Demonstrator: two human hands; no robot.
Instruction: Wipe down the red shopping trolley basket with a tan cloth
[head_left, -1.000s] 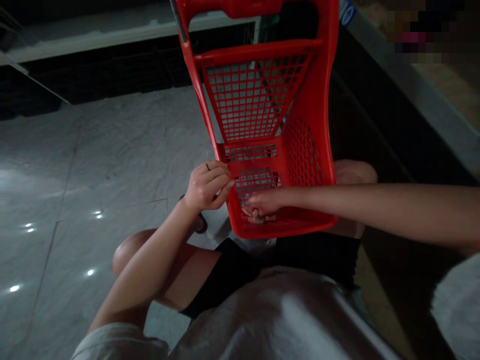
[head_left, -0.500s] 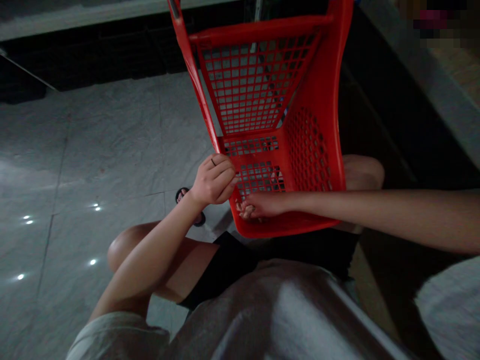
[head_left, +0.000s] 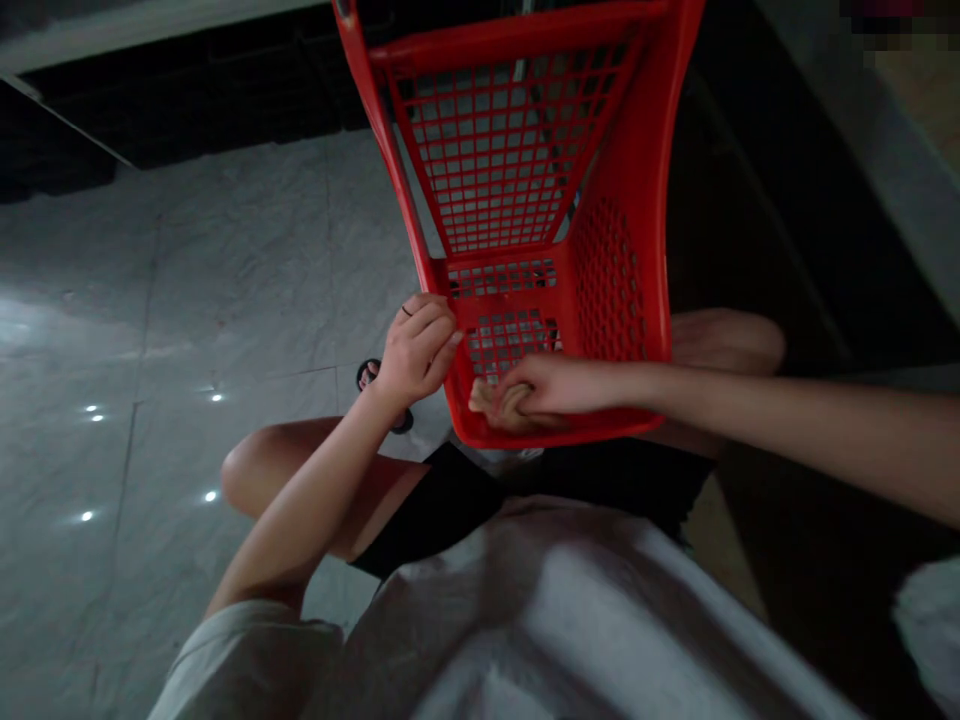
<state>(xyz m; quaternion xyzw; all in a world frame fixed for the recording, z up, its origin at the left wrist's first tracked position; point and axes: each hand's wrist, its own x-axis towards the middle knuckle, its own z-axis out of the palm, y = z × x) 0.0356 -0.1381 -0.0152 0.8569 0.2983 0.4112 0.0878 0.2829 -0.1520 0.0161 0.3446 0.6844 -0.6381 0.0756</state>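
Over the person's lap, the left hand [head_left: 416,350] has its grip curled around the red basket [head_left: 622,270] rim; the right hand [head_left: 551,385] grip is clamped on a tan cloth [head_left: 491,400] inside. No writing is legible.

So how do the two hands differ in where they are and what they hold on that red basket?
The left hand curls its fingers around the red basket's outer left edge, while the right hand reaches inside it. The left hand grips only plastic; the right hand presses a bunched tan cloth against the basket's inner wall. Both hands touch the basket's near end.
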